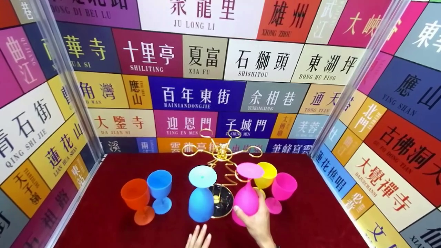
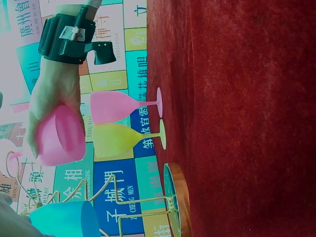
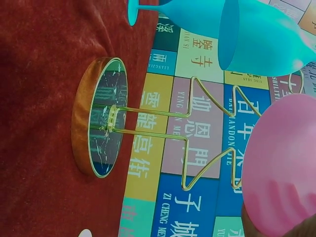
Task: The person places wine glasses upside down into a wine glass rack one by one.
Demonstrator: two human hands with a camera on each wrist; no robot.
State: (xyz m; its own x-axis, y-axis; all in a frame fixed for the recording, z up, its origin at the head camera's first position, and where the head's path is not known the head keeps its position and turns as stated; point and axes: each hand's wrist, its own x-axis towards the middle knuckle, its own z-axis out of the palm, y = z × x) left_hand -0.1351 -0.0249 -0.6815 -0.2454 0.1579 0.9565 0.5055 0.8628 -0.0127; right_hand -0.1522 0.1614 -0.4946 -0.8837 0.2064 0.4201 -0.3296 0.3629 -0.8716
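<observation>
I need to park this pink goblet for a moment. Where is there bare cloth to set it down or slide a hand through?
Bare red cloth lies right of the upright pink goblet, and more at the front left below the orange goblet. The strip behind the gold rack also looks free. It is crowded mid-table: the blue goblets, rack base and right hand sit close together.

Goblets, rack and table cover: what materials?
Pink goblet in the right hand: likely plastic or silicone, matte, opaque, no glassy glare. Rack: thin bent wire, shiny gold, probably metal. Table cover: dark red, fuzzy nap, velvet-like fabric.
</observation>
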